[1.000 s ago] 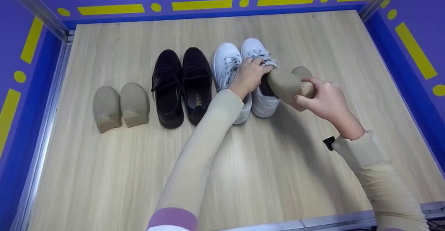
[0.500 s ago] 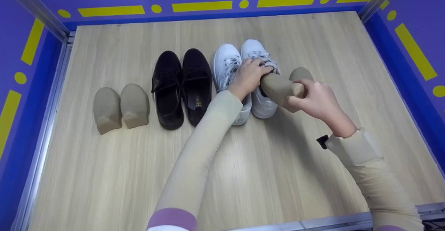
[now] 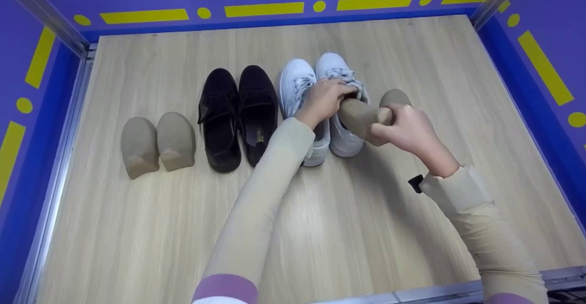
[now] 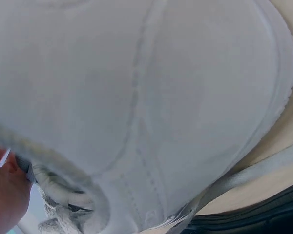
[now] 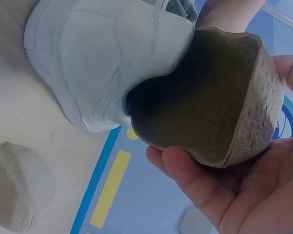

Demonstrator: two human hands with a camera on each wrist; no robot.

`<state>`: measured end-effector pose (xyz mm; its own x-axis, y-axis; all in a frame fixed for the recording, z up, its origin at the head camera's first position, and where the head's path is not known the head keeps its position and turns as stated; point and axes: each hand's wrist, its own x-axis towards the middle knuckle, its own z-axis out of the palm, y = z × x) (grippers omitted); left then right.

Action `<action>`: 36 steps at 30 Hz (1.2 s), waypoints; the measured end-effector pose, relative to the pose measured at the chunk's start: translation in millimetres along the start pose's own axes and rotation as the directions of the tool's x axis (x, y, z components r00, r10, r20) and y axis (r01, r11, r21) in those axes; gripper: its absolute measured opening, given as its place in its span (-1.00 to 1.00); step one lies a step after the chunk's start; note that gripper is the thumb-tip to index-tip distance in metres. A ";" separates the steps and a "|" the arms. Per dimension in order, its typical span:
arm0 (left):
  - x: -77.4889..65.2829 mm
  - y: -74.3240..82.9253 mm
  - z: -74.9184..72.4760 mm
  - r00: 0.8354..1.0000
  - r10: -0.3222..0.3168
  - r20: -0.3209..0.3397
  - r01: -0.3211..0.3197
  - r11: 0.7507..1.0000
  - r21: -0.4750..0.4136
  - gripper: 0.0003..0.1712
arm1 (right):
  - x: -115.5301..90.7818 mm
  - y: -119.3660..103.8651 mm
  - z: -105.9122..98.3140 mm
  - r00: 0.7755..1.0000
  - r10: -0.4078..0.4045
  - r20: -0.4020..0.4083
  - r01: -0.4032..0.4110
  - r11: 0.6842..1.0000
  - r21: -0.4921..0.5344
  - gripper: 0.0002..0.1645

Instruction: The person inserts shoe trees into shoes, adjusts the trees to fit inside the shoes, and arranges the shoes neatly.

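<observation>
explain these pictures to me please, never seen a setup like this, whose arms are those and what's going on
No machine here: the long sleeves belong to a person working bare-handed. The wide picture comes from a camera worn on the head, looking down; the two close-ups come from cameras on the left and right wrists. On the wooden board are black shoes, white shoes and beige blocks, two at the left and one at the right. The right hand holds another block, its front end at the opening of the white shoe on the right, while the left hand grips that shoe near its laces.
</observation>
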<state>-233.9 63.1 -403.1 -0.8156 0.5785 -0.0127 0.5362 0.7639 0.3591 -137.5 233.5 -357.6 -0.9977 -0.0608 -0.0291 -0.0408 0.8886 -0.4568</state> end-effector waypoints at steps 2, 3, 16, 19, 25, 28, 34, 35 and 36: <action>-0.6 -1.3 -0.4 1.000 0.015 -0.024 -0.015 1.000 -0.011 -0.57 | 0.8 -2.0 0.3 1.000 0.018 0.005 -0.018 1.000 0.000 -0.78; -0.9 -1.9 -0.7 0.999 0.016 -0.033 -0.017 1.000 -0.018 -0.58 | 1.3 -2.8 0.4 1.000 0.021 0.007 -0.021 1.000 -0.002 -0.77; 0.0 -3.4 -1.5 0.999 0.005 -0.032 -0.007 0.998 -0.063 -0.59 | 5.1 -10.2 3.5 1.000 0.001 -0.017 -0.002 0.999 -0.051 -0.76; 0.6 -2.8 -1.6 1.000 0.009 -0.030 -0.011 0.999 -0.053 -0.59 | 6.4 -12.2 5.0 1.000 -0.005 -0.030 0.003 0.999 -0.053 -0.76; 1.6 -2.9 -0.9 0.999 0.023 -0.040 -0.024 0.999 -0.037 -0.59 | 10.8 -15.3 5.5 1.000 -0.009 -0.030 0.007 0.999 -0.049 -0.79; 1.9 -3.3 -0.2 0.998 0.026 -0.050 -0.028 0.999 -0.030 -0.59 | 14.4 -16.3 4.8 1.000 0.000 -0.010 0.000 0.999 -0.039 -0.80; 1.4 -3.1 0.0 0.998 0.031 -0.056 -0.033 0.999 -0.036 -0.60 | 19.7 -18.9 2.2 0.998 0.024 0.053 -0.022 0.999 -0.034 -0.81; 1.4 -3.0 -0.1 0.998 0.031 -0.055 -0.033 0.999 -0.038 -0.60 | 20.5 -19.3 1.8 0.998 0.026 0.059 -0.023 0.999 -0.038 -0.81; 1.4 -2.7 -0.2 0.998 0.030 -0.054 -0.033 0.999 -0.040 -0.60 | 21.2 -19.5 1.4 0.998 0.025 0.061 -0.022 0.999 -0.045 -0.81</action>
<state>-236.5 61.7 -403.9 -0.8094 0.5853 0.0484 0.5534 0.7325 0.3965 -157.7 214.2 -350.5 -0.9933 -0.0660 -0.0944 -0.0210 0.9095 -0.4152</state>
